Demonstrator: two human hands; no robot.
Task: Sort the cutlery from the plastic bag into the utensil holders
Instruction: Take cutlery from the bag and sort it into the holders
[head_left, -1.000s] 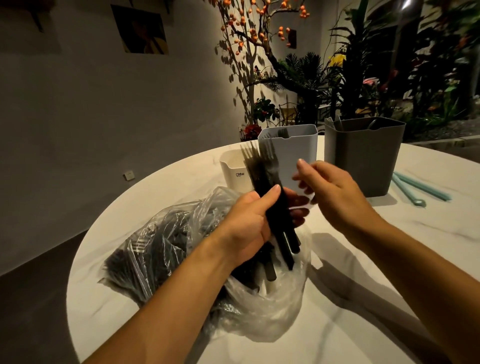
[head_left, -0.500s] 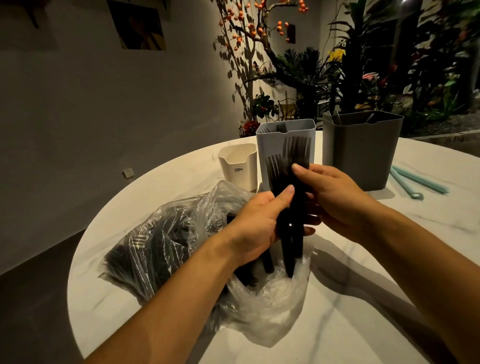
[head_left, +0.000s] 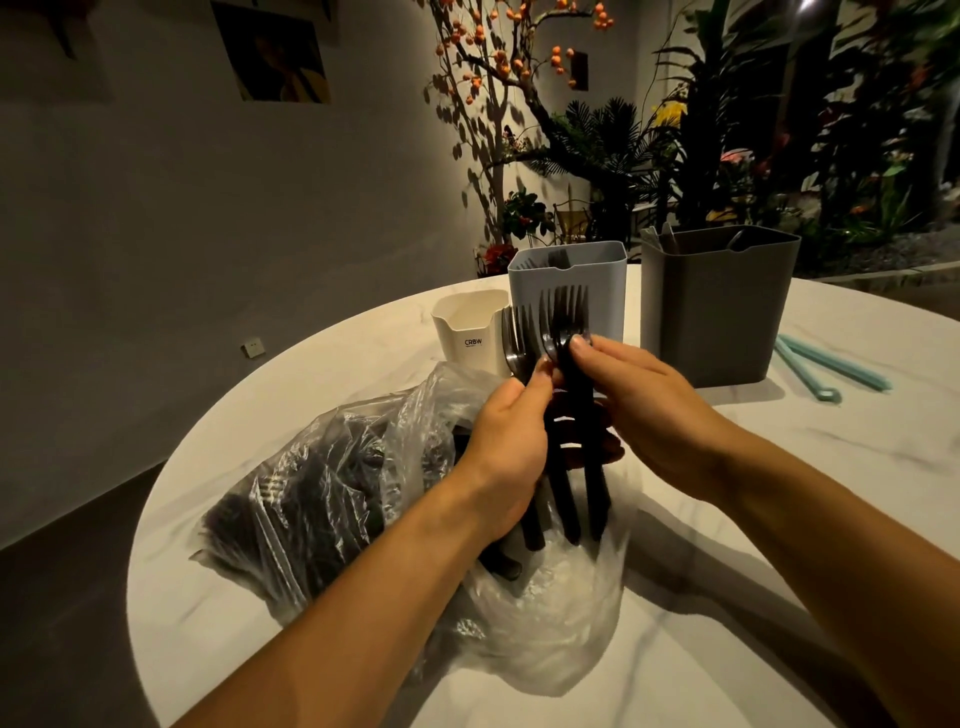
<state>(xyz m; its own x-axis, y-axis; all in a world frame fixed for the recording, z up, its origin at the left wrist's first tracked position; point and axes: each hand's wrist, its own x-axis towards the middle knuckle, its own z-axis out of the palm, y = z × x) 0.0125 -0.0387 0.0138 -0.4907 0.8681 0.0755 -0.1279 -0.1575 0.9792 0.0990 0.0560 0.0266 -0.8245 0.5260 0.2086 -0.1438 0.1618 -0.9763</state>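
Several black plastic forks (head_left: 563, 364) stand bunched upright between the two hands, tines up and handles pointing down toward the mouth of the clear plastic bag (head_left: 322, 499), which lies crumpled on the left and near part of the round white marble table (head_left: 779, 519) with more dark cutlery packed inside it. Just right of the bag, the left hand (head_left: 506, 447) wraps its fingers around the fork handles from the left, thumb tip pressed near the necks, so the tines stick up above the grip and the handle ends hang out below it. Behind the left hand sits a small cream holder (head_left: 467, 332) printed with "CRBW", and right beside that a taller pale blue holder (head_left: 569, 280) with fork tines showing inside its rim; the held tines stand in front of its wall. The right hand (head_left: 644, 410) closes on the same bunch from the right, thumb and fingers pinching the necks just under the tines. Farther right stands a large dark grey holder (head_left: 717, 306) with utensil tops poking out, and beyond it teal bag clips (head_left: 826, 371) lie flat on the tabletop.
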